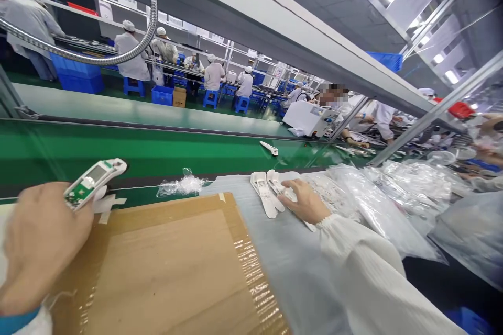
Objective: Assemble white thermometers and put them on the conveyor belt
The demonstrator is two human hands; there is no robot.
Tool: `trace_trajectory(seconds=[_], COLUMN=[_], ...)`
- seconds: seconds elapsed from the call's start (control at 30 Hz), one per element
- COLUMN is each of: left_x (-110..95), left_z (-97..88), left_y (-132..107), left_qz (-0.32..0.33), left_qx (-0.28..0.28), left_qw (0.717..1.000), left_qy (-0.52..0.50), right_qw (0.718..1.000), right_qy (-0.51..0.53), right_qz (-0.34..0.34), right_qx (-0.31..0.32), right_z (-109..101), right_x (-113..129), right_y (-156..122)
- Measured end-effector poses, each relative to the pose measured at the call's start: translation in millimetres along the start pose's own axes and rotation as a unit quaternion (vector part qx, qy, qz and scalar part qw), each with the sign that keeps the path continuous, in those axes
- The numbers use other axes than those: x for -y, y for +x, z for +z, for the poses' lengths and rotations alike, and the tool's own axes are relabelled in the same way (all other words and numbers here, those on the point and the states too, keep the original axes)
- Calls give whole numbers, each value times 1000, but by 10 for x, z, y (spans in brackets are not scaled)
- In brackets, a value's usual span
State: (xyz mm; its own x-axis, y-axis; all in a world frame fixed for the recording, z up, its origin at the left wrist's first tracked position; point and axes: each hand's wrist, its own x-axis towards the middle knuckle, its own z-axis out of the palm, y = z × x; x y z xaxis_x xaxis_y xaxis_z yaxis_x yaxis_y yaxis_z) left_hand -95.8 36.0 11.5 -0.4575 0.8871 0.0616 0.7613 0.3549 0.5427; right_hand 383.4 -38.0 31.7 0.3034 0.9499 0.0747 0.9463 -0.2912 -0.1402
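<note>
My left hand [39,243] is closed around a white device half with a green circuit board and small screen [94,180], held up over the left end of a taped cardboard sheet [173,267]. My right hand [304,201] reaches out in a white sleeve and rests its fingers on white plastic shells [267,193] lying on a pale foam sheet [275,251]. Whether those fingers grip a shell is hidden by the back of the hand.
A green conveyor belt [157,152] runs past in front, carrying one white piece [269,148] and a crumpled plastic bag [183,186]. Clear bags of parts [393,188] pile up to the right. A flexible metal hose [118,52] hangs above. Other workers sit at lines behind.
</note>
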Motion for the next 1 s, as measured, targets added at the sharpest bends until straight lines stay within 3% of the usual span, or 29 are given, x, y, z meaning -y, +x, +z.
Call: trace_trajectory(seconds=[0.07,0.1,0.17,0.2,0.27,0.4,0.5,0.63,0.7,0.8,0.83,0.9,1.0], left_x=[-175,-265,-411,-460,-508,-488,-457,-431,-416,-383,-372,-356,-356], left_z=[-15,-4,62,110,210,320,332,366,401,437,436,409,335], left_y=[-221,-337,-536,-610,-711,-812,-859,-860,-812,-683,-636,-561,-522], left_qz=[5,21,34,34,65,186,244,294,263,121,78,23,-5], left_qx=[70,151,307,338,374,338,268,226,210,158,145,144,181], left_qw=[993,966,864,836,821,855,892,894,909,939,936,907,856], left_qy=[-99,-207,-398,-432,-426,-347,-269,-253,-246,-279,-312,-395,-483], right_qw=[992,983,956,938,909,881,889,889,877,866,875,920,968], right_qy=[77,122,230,283,360,373,266,131,88,96,115,132,89], right_qz=[-97,-133,-184,-199,-210,-280,-352,-405,-438,-474,-455,-355,-226], right_qx=[10,15,13,10,-7,-82,-123,-169,-176,-129,-114,-96,-62], right_z=[13,43,137,193,305,451,465,405,378,398,429,532,726], right_x=[336,536,963,1171,1531,1917,1967,1997,2047,2145,2176,2224,2220], right_y=[-53,-80,-140,-170,-219,-211,-157,-193,-248,-229,-169,36,418])
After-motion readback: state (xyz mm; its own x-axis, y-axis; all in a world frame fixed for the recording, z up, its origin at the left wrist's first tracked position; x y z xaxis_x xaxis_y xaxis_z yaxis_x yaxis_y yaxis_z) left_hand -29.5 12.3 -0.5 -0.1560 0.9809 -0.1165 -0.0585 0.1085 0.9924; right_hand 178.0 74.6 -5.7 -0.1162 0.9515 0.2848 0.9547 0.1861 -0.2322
